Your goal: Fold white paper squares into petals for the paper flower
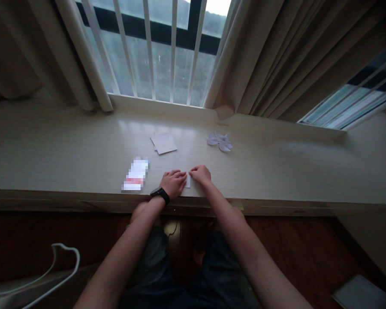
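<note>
Both hands rest on a small white piece of paper (188, 181) near the front edge of the pale window ledge (67, 146). My left hand (173, 182), a black watch on its wrist, lies over the paper's left side with fingers curled down on it. My right hand (200, 174) presses its bent fingers on the paper's right edge. Most of the paper is hidden under the hands.
A small stack of white paper sheets (164, 143) lies farther back on the ledge. Several folded white paper shapes (220, 141) sit to the right of it. A blurred-out card or packet (135, 175) lies left of my left hand. Curtains (276, 56) frame the barred window.
</note>
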Motion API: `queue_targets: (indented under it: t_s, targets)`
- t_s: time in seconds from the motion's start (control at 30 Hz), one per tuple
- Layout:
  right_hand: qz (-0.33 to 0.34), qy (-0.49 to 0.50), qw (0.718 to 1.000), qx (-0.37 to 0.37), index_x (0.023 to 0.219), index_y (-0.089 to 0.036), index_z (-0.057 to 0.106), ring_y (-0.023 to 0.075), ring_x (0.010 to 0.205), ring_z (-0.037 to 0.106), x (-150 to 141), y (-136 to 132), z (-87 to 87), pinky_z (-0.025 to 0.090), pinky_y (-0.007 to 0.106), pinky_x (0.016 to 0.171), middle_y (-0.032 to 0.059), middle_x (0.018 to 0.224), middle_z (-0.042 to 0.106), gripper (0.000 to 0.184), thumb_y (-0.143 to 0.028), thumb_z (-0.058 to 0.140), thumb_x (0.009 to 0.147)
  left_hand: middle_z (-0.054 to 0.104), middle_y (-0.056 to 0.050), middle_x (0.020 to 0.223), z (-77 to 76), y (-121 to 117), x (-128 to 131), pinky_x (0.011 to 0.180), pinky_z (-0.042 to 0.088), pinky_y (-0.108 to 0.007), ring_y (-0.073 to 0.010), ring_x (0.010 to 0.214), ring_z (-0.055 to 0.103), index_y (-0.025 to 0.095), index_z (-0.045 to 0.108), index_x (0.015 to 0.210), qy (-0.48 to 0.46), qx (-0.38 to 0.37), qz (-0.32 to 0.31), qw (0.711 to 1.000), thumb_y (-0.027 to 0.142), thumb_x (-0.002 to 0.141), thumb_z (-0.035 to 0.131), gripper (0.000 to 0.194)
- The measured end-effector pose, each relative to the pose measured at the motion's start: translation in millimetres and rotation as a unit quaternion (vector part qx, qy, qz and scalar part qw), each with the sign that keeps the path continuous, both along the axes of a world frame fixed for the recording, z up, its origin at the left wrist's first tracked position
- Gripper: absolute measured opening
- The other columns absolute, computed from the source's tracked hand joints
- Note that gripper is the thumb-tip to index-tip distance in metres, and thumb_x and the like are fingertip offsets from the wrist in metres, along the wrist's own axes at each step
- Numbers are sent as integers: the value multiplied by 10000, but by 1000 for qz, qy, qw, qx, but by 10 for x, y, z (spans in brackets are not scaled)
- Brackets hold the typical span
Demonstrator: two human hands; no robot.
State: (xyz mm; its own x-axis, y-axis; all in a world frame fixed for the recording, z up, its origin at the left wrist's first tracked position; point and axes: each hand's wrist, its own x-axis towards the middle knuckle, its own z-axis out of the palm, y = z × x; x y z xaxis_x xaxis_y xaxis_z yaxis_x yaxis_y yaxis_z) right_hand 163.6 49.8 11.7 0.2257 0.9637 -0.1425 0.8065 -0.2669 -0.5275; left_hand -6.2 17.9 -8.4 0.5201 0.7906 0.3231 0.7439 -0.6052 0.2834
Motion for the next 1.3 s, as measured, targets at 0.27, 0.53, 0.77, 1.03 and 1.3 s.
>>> queue_targets:
  t_s: [0.27, 0.53, 0.77, 1.03, 1.3]
  targets:
    - [65, -17, 998, -4, 803, -240, 772, 156, 704, 654, -26, -228, 14, 385, 215, 583, 36, 783, 744, 185, -340, 642, 719, 627, -10, 1274, -22, -10, -1, 945, 371, -444, -251, 1219, 498, 294, 645, 1180, 4, 17, 10, 1000, 327, 923, 460, 319]
    - [133, 6, 991, 1, 741, -217, 767, 138, 653, 630, 5, -588, 44, 376, 213, 581, 16, 707, 731, 134, -269, 654, 693, 616, -6, 1291, -17, -5, -3, 923, 376, -434, -246, 1221, 496, 291, 643, 1178, 13, 15, 5, 1000, 308, 915, 476, 312]
    - [99, 2, 995, -23, 782, -215, 779, 149, 681, 640, 39, -517, 62, 380, 216, 587, 32, 750, 741, 171, -281, 657, 682, 621, -18, 1283, -10, -14, -2, 929, 372, -437, -242, 1213, 500, 291, 642, 1183, 11, 18, 7, 1000, 304, 910, 477, 319]
    - [98, -7, 993, -58, 798, -233, 780, 164, 690, 650, 0, -431, 68, 388, 216, 574, 38, 772, 743, 200, -332, 654, 678, 628, -11, 1272, -13, -14, 1, 929, 368, -443, -247, 1207, 503, 289, 652, 1161, 2, 14, 8, 1000, 311, 908, 479, 307]
    - [35, -39, 997, -52, 897, -188, 773, 197, 798, 675, -50, -31, 99, 413, 220, 622, 110, 886, 743, 273, -314, 635, 698, 634, -17, 1261, -25, -9, 6, 926, 382, -436, -234, 1210, 504, 292, 646, 1176, -6, 8, 11, 1000, 320, 917, 466, 317]
